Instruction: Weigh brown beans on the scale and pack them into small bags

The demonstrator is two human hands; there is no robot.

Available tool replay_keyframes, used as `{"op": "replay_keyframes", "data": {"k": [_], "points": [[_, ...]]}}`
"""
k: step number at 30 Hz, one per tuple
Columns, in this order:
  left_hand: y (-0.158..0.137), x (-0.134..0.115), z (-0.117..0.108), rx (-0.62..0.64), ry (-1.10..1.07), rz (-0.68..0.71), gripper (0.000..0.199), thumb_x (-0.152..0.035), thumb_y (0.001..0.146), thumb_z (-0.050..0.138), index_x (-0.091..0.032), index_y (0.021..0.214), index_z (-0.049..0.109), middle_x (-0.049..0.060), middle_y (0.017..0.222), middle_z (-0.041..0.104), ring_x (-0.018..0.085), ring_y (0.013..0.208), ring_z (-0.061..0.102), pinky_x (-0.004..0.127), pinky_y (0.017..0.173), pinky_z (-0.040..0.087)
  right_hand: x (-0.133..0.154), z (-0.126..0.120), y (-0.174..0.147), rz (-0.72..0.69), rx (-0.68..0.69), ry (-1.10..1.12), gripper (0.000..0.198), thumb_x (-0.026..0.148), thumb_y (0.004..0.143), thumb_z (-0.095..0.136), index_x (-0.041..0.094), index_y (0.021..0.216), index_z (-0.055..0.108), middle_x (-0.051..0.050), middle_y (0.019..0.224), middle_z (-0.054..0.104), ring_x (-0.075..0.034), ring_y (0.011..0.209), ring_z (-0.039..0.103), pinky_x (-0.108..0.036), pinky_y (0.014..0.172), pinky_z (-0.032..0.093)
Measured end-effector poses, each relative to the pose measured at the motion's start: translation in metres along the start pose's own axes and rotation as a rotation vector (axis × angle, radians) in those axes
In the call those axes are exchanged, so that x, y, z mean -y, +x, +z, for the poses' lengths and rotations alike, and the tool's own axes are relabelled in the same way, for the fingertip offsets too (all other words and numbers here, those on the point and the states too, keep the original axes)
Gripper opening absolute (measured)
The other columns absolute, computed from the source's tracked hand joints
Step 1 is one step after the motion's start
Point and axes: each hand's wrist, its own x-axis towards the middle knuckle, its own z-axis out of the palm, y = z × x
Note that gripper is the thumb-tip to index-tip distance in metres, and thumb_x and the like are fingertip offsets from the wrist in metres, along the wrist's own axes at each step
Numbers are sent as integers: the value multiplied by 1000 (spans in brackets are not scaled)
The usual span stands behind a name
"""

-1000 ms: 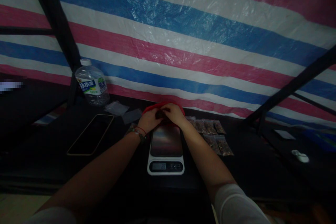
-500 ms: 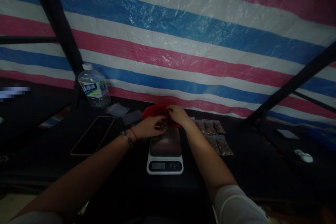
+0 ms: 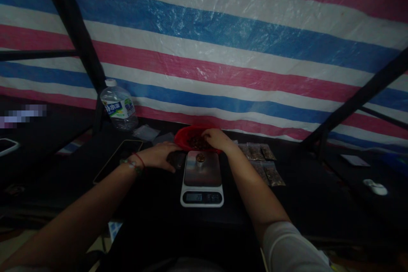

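A kitchen scale (image 3: 203, 176) with a white body and metal plate stands before me, its display lit. On its plate sits a small cup (image 3: 200, 160) holding brown bits. Behind the scale is a red bowl (image 3: 181, 138) with dark brown pieces (image 3: 196, 141) inside. My right hand (image 3: 218, 140) reaches over the bowl's right side, its fingers curled in at the pieces; what they hold is too small to make out. Left of the scale, my left hand (image 3: 161, 156) is open, thumb and fingers apart, beside a dim, see-through item (image 3: 176, 160) on the table.
Several small filled clear bags (image 3: 263, 163) lie to the right. A phone (image 3: 119, 159), flat clear bags (image 3: 145, 132) and a large plastic bottle (image 3: 118, 106) are on the left. Farther right lies a white mouse-like object (image 3: 375, 187). Striped sheeting (image 3: 223, 59) hangs behind the black table.
My left hand has moved left, off the scale, and let go of the small cup, which now stands on the plate. My right hand remains at the bowl. The view has shifted slightly.
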Motion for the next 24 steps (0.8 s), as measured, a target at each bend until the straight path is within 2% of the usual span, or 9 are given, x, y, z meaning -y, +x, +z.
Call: {"op": "replay_keyframes", "data": {"k": [3,6,8,11,13,15,19,24], "points": [[2,7,13,109,39,25,84,-36,52,86,-30,131,58,6,131,62,29,122,55,38,106,40,-1,2,-1,-9,88,-10,33,10,84,51,17,108,72,-7,116,71,-19,106,64,-24,94,44],[2,14,20,98,32,-22,70,-33,55,83,-28,122,63,6,128,63,29,121,55,38,107,39,-2,1,-2,-14,97,0,34,9,83,51,16,109,72,-8,116,70,-19,105,64,-26,94,44],[0,17,20,68,-56,-64,58,-35,60,79,-25,115,66,6,121,66,27,113,59,37,102,43,-1,-1,-3,-24,66,34,34,9,84,50,16,110,71,-8,114,71,-19,104,64,-27,93,44],[-2,16,19,-35,-276,-86,49,-41,73,70,-21,117,62,6,112,68,23,100,64,35,93,50,8,-5,-5,-97,-39,146,33,7,85,49,17,109,69,-7,112,70,-17,103,62,-28,94,44],[1,11,18,-167,-379,-66,47,-44,79,64,-18,118,59,7,109,69,21,97,65,35,90,52,19,-8,-6,-167,-114,252,31,8,86,47,17,107,69,-5,110,69,-16,103,61,-29,94,43],[8,2,17,-313,-392,-42,49,-45,81,62,-16,121,57,8,112,68,21,98,65,35,91,52,30,-9,-7,-241,-141,346,28,11,89,46,17,105,69,-4,109,68,-15,103,60,-29,94,43],[32,-19,16,-468,-224,63,60,-44,75,67,-15,127,55,11,123,65,25,108,63,40,96,49,41,-9,-10,-346,-59,407,22,16,90,50,18,96,71,-4,105,69,-16,101,60,-30,92,43],[53,-37,18,-499,9,249,53,-35,73,70,-16,122,59,11,118,67,26,110,62,41,99,47,39,-9,-11,-231,31,380,26,15,90,48,13,75,69,0,71,64,-11,65,56,-24,67,42]]}}
